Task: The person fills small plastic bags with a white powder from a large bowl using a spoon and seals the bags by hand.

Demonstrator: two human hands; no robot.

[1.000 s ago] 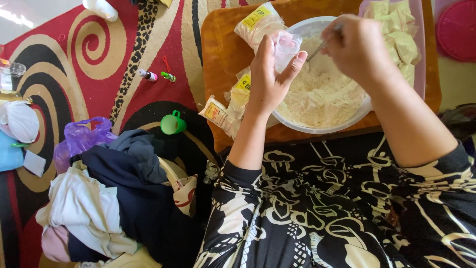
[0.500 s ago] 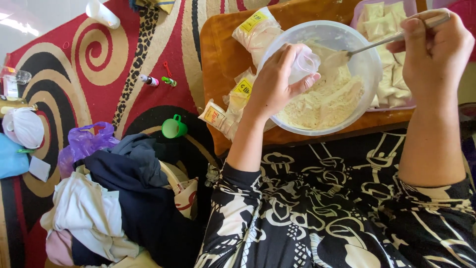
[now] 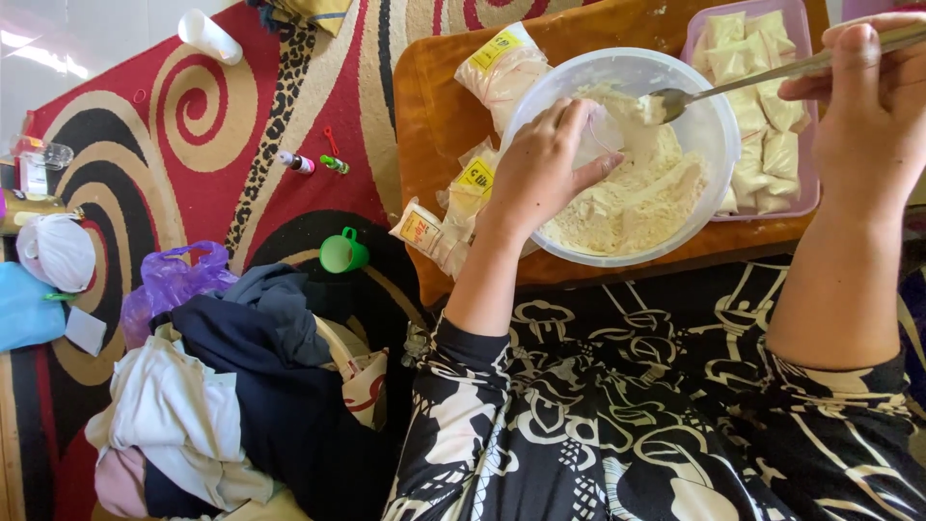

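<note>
A clear plastic bowl (image 3: 719,145) of pale yellow flour stands on a low wooden table (image 3: 429,116). My left hand (image 3: 545,174) reaches over its near rim and holds a small clear plastic bag (image 3: 606,135) above the flour. My right hand (image 3: 868,101) grips the handle of a metal spoon (image 3: 733,82), whose bowl carries flour just right of the bag. Several small filled packets with yellow labels (image 3: 463,193) lie on the table left of the bowl.
A pink tray (image 3: 805,198) with several filled packets sits right of the bowl. On the red patterned carpet lie a green cup (image 3: 342,253), a pile of clothes (image 3: 241,386), a purple bag (image 3: 169,280) and two small tubes (image 3: 313,162).
My left hand dropped with the small bag down into the bowl. My right hand swung the spoon from inside the bowl out to the right, its tip still over the flour.
</note>
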